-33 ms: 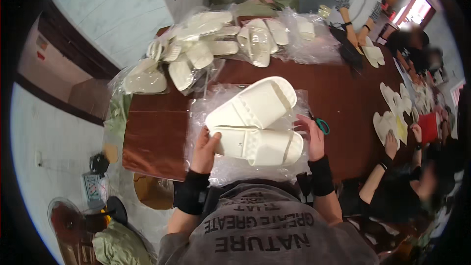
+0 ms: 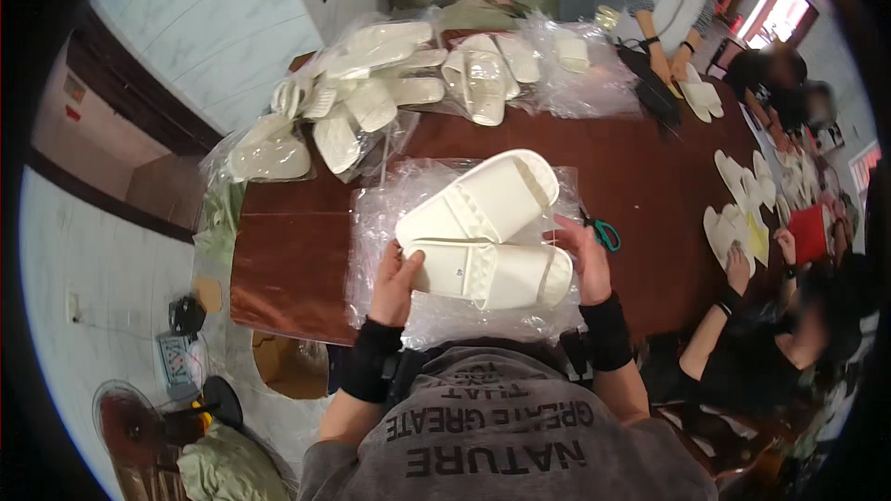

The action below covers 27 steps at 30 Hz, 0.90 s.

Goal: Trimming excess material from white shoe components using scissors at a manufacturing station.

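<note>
From the head view, clear plastic bags [image 2: 371, 83] at the far end of your brown table [image 2: 288, 260] hold more white slippers, too many to count. Your left hand [image 2: 397, 283] grips the near slipper [image 2: 492, 274] at its left end; your right hand [image 2: 580, 255] pinches its right end. Two slippers lie between your hands on a plastic sheet [image 2: 445, 320], the far slipper [image 2: 483, 197] angled. One pair of scissors [image 2: 605, 234] sits just beside your right hand.

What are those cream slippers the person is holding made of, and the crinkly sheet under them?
The cream slippers look like moulded foam or soft rubber: one-piece, thick-soled, matte, with no seams. The sheet under them appears to be thin clear plastic film: see-through, wrinkled, with glossy glints. The left hand and right hand grip the nearer slipper's ends.
</note>
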Motion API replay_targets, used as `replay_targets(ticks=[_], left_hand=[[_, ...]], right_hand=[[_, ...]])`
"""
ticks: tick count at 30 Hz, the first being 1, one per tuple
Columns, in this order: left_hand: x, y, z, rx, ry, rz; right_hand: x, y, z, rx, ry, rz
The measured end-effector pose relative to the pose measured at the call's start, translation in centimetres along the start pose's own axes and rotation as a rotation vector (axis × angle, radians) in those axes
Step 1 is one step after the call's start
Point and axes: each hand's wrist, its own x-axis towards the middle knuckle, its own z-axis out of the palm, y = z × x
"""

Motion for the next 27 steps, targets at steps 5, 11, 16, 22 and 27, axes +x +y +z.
replay_targets(ticks=[5,11,16,22,27], left_hand=[[2.3,-6.8,-1.1,0.111,-0.216,-0.173],[2.2,-10.1,-3.4,0.108,-0.226,-0.252],[2.1,-11.2,-4.5,0.06,-0.143,-0.327],[2.3,-11.6,-4.9,0.006,-0.1,-0.3],[2.3,-11.8,-5.1,0.022,-0.089,-0.293]], right_hand=[[0.1,5.8,-1.9,-0.089,0.12,-0.01],[0.3,8.6,-3.0,-0.106,0.16,0.064],[0.9,6.9,-3.6,-0.064,0.24,0.199],[1.2,0.0,-8.7,-0.063,0.569,-0.265],[-0.2,-3.0,-19.0,0.036,0.807,-0.441]])
